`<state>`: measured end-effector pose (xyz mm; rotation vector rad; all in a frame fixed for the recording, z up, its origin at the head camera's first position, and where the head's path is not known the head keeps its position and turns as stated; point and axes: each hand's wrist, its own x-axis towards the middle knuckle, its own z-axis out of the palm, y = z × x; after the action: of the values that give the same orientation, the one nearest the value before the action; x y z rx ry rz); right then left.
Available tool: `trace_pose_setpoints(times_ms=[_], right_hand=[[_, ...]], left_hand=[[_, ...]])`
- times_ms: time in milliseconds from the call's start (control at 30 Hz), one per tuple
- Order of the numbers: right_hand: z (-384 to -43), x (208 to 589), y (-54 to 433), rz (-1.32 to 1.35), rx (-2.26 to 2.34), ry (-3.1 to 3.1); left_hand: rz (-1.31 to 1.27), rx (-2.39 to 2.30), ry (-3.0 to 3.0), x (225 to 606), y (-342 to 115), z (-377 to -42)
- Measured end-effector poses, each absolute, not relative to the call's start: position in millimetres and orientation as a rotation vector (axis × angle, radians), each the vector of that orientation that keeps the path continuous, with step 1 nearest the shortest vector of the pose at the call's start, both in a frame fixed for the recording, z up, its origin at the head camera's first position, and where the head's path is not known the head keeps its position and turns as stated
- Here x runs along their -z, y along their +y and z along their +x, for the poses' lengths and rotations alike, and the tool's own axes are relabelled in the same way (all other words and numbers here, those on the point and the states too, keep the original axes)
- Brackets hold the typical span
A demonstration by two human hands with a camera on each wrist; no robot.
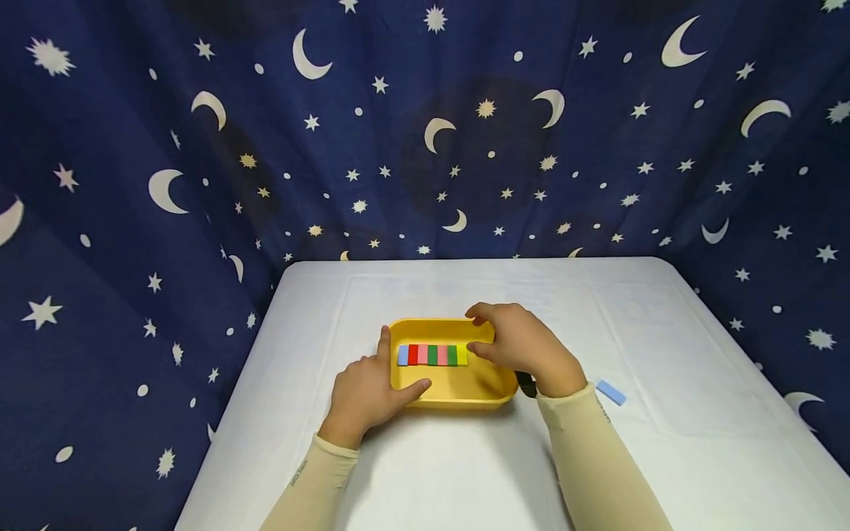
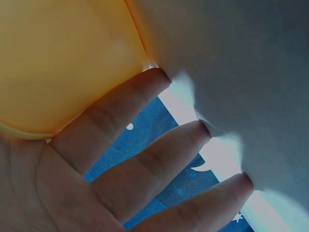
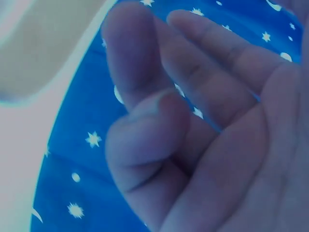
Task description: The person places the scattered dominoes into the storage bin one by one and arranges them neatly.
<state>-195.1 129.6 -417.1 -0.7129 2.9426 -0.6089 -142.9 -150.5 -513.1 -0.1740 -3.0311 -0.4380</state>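
Observation:
A yellow tray (image 1: pixel 458 403) sits on the white table. Inside it, several small coloured blocks (image 1: pixel 432 355) line up side by side: light blue at the left, then red, pink and green ones, yellow at the right end. My left hand (image 1: pixel 365 391) rests at the tray's left front corner, index finger along the left wall and thumb over the front rim. In the left wrist view its other fingers (image 2: pixel 159 164) stretch straight out beside the yellow wall. Over the tray's right side hovers my right hand (image 1: pixel 521 343), thumb and fingertips apart near the yellow block, holding nothing.
A light blue block (image 1: pixel 611 392) lies on the table, right of my right wrist. Something small and dark (image 1: pixel 527 384) shows beneath that wrist, beside the tray. Dark blue curtains (image 1: pixel 398 110) with moons and stars surround the white table (image 1: pixel 319 295).

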Motion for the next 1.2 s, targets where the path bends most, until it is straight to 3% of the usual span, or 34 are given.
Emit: trace_pose_setpoints(times_ms=[367,1200], right_hand=[[-166,414,166,-0.779,0.635,3.124],[-131,497,246,-0.645,0.831,3.414]], left_hand=[[-0.183,0.414,-3.030,512,-155,-142],[-0.185,0.458,-3.020,515,-147,-139]])
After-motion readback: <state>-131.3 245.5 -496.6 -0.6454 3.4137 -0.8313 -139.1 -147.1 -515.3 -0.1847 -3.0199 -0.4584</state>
